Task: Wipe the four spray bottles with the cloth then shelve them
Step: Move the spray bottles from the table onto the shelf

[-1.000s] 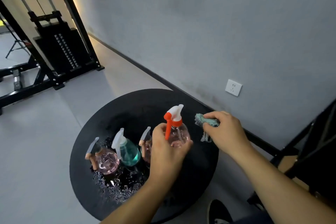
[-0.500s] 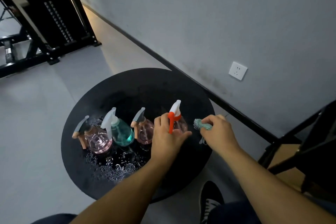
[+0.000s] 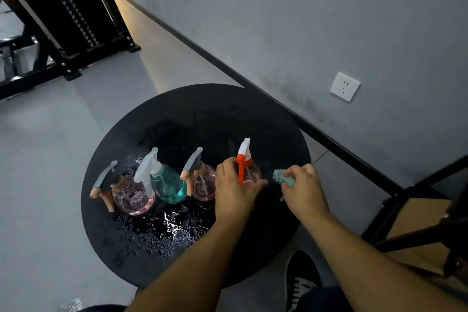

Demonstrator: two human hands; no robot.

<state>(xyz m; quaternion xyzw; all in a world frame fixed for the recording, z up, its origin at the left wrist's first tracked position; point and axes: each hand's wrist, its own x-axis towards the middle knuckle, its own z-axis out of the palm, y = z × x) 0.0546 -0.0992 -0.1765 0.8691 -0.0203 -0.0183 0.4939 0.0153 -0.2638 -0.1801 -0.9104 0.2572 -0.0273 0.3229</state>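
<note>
Four spray bottles stand in a row on a round black table (image 3: 202,109). From the left: a pink bottle with a grey trigger (image 3: 131,195), a teal bottle with a white trigger (image 3: 168,185), a smaller pink bottle (image 3: 203,183), and a clear pink bottle with an orange-and-white sprayer (image 3: 243,162). My left hand (image 3: 234,191) grips the body of the orange-sprayer bottle. My right hand (image 3: 304,191) holds a bunched teal cloth (image 3: 282,178) just right of that bottle, a small gap between them.
Water drops and a puddle (image 3: 172,229) lie on the table in front of the bottles. A black metal shelf frame with wooden boards (image 3: 417,223) stands at the right. A wall with a socket (image 3: 345,86) runs behind. Black gym equipment (image 3: 63,20) stands at the far left.
The view has tilted down and drawn closer to the table. The orange-sprayer bottle, held higher a second ago, now sits low at the table. My right hand with the cloth stays beside it.
</note>
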